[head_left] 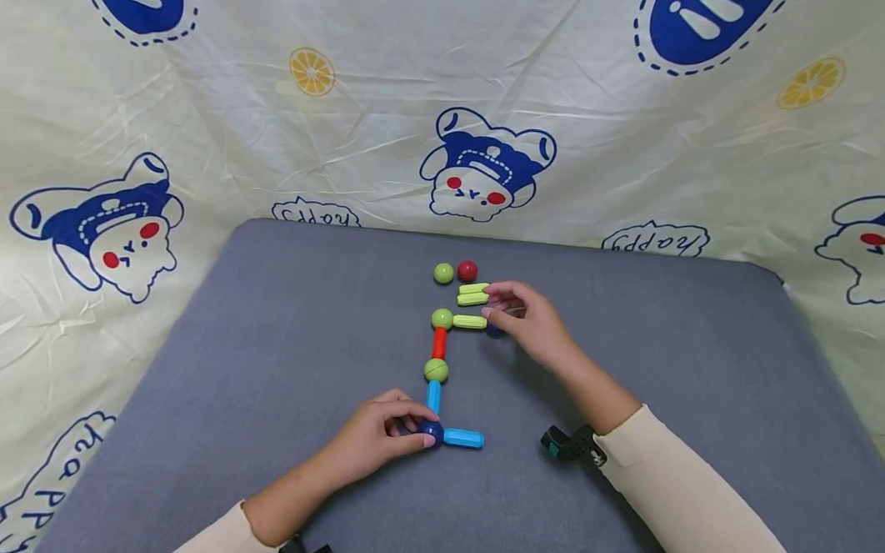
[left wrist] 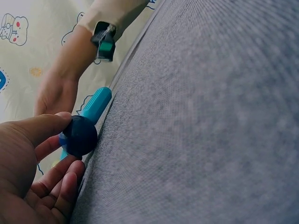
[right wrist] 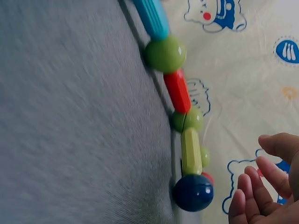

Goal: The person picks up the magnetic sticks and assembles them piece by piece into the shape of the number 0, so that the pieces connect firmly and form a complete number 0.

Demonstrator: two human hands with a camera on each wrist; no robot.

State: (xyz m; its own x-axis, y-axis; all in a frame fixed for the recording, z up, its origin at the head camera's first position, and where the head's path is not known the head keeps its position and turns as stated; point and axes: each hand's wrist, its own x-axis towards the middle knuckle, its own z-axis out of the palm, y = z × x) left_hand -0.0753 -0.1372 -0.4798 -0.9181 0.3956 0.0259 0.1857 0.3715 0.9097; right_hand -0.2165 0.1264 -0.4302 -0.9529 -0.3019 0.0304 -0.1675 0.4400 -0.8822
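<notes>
My left hand (head_left: 374, 430) pinches a dark blue ball (left wrist: 79, 135) between thumb and fingers, low on the grey table. One light blue rod (head_left: 464, 439) sticks out rightward from that ball. Another light blue rod (head_left: 434, 396) runs away from it to a green ball (head_left: 436, 370), then a red rod (head_left: 440, 343) and a second green ball (head_left: 442, 319). From there a yellow-green rod (head_left: 469, 321) leads right to another dark blue ball (right wrist: 193, 192). Just above that end hovers my right hand (head_left: 534, 319), fingers apart and holding nothing, beside two loose yellow-green rods (head_left: 473, 298).
Behind the chain, a loose green ball (head_left: 443, 273) and a red ball (head_left: 468, 270) lie side by side. The grey cloth-covered table (head_left: 297, 319) ends at a printed curtain (head_left: 373, 164). Each wrist wears a black strap mount (head_left: 575, 445).
</notes>
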